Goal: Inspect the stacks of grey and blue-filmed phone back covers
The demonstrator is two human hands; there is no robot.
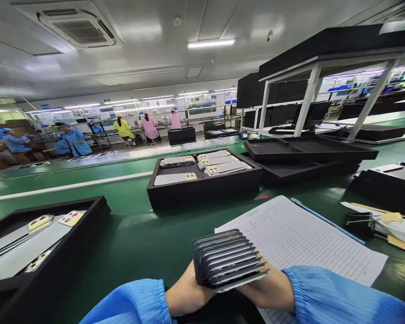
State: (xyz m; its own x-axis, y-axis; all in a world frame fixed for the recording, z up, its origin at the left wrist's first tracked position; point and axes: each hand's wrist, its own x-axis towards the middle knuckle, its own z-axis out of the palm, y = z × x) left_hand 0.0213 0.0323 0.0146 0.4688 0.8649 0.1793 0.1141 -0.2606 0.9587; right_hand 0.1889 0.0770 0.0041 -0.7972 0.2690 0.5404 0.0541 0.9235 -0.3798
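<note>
A fanned stack of thin phone back panels [227, 258] stands edge-on above the front of the green bench, gripped between my two hands. My left hand [189, 290] closes on its left side, and my right hand [272, 285] holds the right side, with the fingers partly hidden behind the panels. Under and beyond my right hand lies a gridded paper sheet [297, 234] with writing on it. To the left, a black tray [97, 216] holds more panels [43, 247] with yellow camera areas. Farther ahead, another black tray [202, 193] carries several small piles of panels [224, 162].
A blue pen [327, 220] lies along the sheet's edge. At right are a black binder clip [361, 220] and yellow-tipped tools [398, 243]. Stacked black trays [310, 150] sit beyond, near a white-framed rack [312, 99]. Several people in coloured smocks work in the background.
</note>
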